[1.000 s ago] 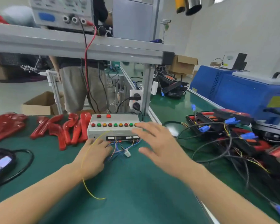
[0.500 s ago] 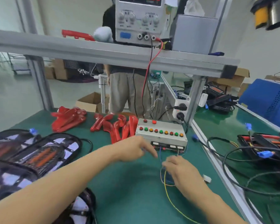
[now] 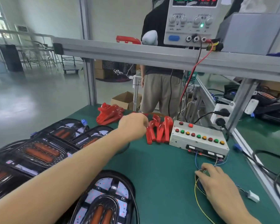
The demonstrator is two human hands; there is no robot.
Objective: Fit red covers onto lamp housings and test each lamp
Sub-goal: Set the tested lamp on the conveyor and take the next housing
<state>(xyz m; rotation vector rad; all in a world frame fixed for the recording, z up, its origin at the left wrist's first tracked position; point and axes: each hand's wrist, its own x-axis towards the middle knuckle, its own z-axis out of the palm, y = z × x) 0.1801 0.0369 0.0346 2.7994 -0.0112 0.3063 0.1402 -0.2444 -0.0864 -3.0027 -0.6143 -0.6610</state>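
Fingers (image 3: 145, 122) touching red covers (image 3: 158, 132) (left hand (image 3: 133, 126)).

Head view, forward-down (close) over bench (image 3: 160, 175)

Red, green and grey at the lamp station

Glossy red covers (image 3: 158, 131) lie on the dark green worktop (image 3: 160, 175); black lamp housings (image 3: 44, 152) show orange strips over white, red-speckled boards; the grey test box (image 3: 199, 139) carries red, green and amber buttons.
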